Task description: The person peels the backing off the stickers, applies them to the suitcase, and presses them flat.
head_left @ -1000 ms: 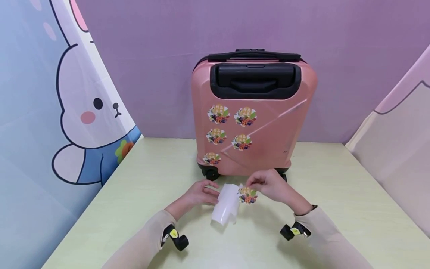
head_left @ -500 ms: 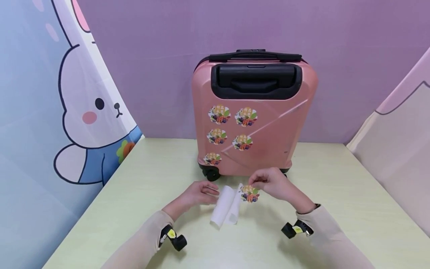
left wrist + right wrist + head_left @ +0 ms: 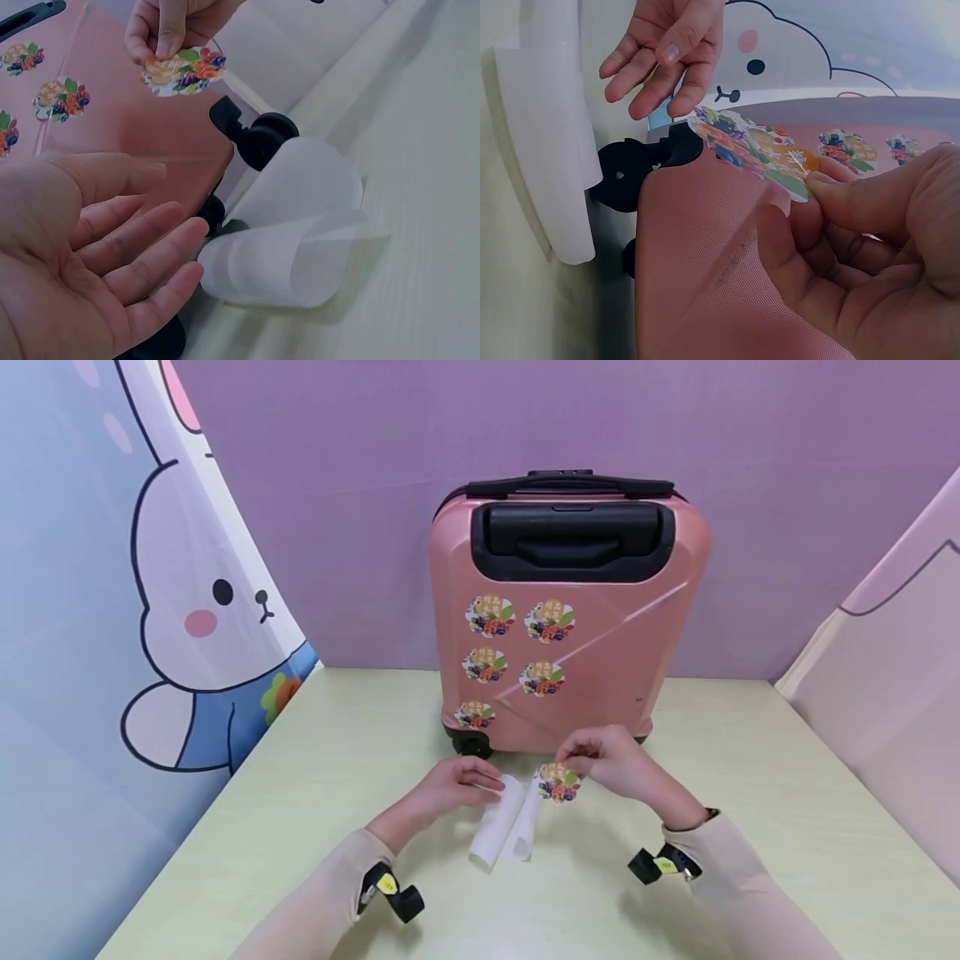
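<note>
Between thumb and fingertips, my right hand [image 3: 618, 768] pinches the edge of a round fruit-printed sticker [image 3: 559, 783], held up in front of the suitcase's lower part. The right wrist view shows the sticker [image 3: 750, 154] slightly bent. My left hand [image 3: 457, 787], fingers relaxed and spread, hovers by the curled white backing sheet [image 3: 498, 827] and holds nothing; in the left wrist view its palm [image 3: 67, 247] is turned up beside the rolled paper [image 3: 285, 232]. The pink suitcase [image 3: 600, 652] stands upright behind both hands, with several matching stickers [image 3: 542, 678] on its left side.
The pale table [image 3: 360, 710] runs under everything. A purple backdrop [image 3: 322, 510] hangs behind the suitcase, and a bunny-printed cloth [image 3: 67, 677] borders the left. The suitcase's black wheel [image 3: 471, 743] rests on the table just beyond the paper.
The backing sheet has curled into two rolls side by side. My right hand has lifted slightly toward the suitcase with the sticker. My left hand has shifted slightly right, over the paper.
</note>
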`<state>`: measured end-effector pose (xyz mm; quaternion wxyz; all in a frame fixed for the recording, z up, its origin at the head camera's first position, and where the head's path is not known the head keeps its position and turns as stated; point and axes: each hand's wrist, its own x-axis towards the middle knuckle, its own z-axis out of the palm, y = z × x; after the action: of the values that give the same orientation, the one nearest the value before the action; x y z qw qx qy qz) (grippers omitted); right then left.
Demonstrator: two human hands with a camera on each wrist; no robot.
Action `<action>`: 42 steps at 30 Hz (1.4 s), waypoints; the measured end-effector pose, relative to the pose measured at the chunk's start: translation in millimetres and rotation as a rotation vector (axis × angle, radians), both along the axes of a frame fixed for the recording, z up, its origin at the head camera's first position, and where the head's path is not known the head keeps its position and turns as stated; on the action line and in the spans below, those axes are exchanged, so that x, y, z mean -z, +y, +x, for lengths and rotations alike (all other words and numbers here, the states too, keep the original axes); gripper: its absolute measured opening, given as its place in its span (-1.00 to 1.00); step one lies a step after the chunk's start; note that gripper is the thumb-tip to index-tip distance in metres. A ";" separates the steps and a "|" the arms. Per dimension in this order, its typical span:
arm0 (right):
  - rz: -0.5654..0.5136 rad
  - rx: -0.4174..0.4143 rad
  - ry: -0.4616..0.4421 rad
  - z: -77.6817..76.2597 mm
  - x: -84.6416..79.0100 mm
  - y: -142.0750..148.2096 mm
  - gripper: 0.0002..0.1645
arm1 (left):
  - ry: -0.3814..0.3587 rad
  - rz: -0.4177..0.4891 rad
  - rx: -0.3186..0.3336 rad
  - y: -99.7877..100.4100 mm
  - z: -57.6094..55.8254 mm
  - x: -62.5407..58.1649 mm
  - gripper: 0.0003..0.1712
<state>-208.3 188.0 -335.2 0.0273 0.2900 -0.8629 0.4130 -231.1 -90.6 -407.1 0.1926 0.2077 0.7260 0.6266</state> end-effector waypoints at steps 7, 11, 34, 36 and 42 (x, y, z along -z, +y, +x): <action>-0.028 0.034 0.002 -0.4 -1.3 -2.4 -0.86 | 0.009 0.063 -0.036 12.1 4.5 -8.0 -0.63; -0.059 0.047 -0.018 -1.8 -0.7 -3.9 -0.86 | 0.000 0.134 -0.068 19.4 6.2 -11.3 -0.61; -0.214 0.063 -0.045 -7.5 7.6 -13.3 -0.88 | 0.000 0.285 -0.261 46.6 15.7 -10.1 -0.72; -0.218 0.064 -0.051 -8.6 9.7 -13.7 -0.87 | 0.006 0.288 -0.269 47.6 15.5 -9.2 -0.73; -0.230 0.068 -0.062 -9.7 14.4 -14.9 -0.83 | -0.008 0.317 -0.282 48.5 13.7 -7.2 -0.77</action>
<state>-218.1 173.1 -349.6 0.0474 0.2426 -0.8196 0.5168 -217.4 -42.0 -399.9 0.0709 0.1291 0.6395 0.7546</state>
